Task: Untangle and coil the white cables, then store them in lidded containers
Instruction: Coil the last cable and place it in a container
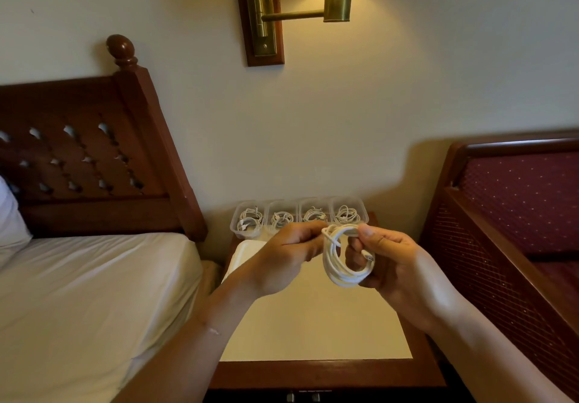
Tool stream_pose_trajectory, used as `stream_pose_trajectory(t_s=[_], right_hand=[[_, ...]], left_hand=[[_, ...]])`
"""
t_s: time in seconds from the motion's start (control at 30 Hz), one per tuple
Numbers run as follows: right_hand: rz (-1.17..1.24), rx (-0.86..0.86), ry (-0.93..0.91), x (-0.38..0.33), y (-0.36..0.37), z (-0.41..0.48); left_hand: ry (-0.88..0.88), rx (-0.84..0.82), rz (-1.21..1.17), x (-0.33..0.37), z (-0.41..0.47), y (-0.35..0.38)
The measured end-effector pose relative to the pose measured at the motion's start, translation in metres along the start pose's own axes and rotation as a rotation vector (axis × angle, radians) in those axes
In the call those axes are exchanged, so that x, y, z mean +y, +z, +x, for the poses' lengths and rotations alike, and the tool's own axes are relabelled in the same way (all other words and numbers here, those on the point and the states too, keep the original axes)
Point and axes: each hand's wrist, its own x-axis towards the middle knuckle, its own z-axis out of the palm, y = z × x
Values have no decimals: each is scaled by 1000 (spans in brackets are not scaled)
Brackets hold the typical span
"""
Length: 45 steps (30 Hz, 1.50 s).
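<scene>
The white cable (341, 279) is a loose coil, held up between my two hands above the surface (313, 324). My right hand (393, 264) grips it, fingers through the loop and thumb on top. My left hand (289, 257) pinches the coil's top edge. It looks light, limp and springy, so I'd clamp across every turn so none slips free. Just beyond my knuckles sit four containers (234, 225), each with a coil inside.

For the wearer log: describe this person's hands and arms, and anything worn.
The left hand and right hand are bare: no gloves, rings or watch. The left forearm and right forearm are bare too, no sleeve in view. A thin pale line crosses the left wrist; thread or mark, unclear.
</scene>
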Motion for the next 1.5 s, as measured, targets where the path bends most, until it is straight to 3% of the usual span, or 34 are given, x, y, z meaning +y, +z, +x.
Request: stream_pose_trajectory(t_s=[0.07,0.2,0.33,0.4,0.5,0.67,0.77,0.87,0.97,1.03,1.2,1.33,1.5], right_hand=[[18,-20,14,0,4,-1],[-36,10,-34,0,-1,-2],[-369,130,-215,7,-8,-2],[-578,199,-322,11,-10,-2],[-722,272,-394,17,-12,2],[-823,349,-415,28,-13,14],[-858,376,-376,40,-15,20],[-862,345,-330,47,-15,21],[-802,341,-350,39,-15,19],[-772,316,-335,33,-15,19],[-636,254,-320,17,-8,19],[-454,210,-287,8,-4,19],[-297,203,-231,4,-7,20]], left_hand=[[29,-18,82,5,4,-1],[108,106,489,-4,12,-19],[169,194,874,-9,8,-26],[138,272,943,-10,2,-26],[11,317,734,-8,-6,-15],[-382,335,-129,2,-14,4],[-481,424,-450,5,-11,17],[-372,625,-292,-3,-6,27],[-124,790,0,-18,-4,16],[-66,756,68,-26,-2,2],[-168,382,-99,-36,12,-6],[-141,148,-207,-38,16,0],[-79,58,-217,-31,16,10]])
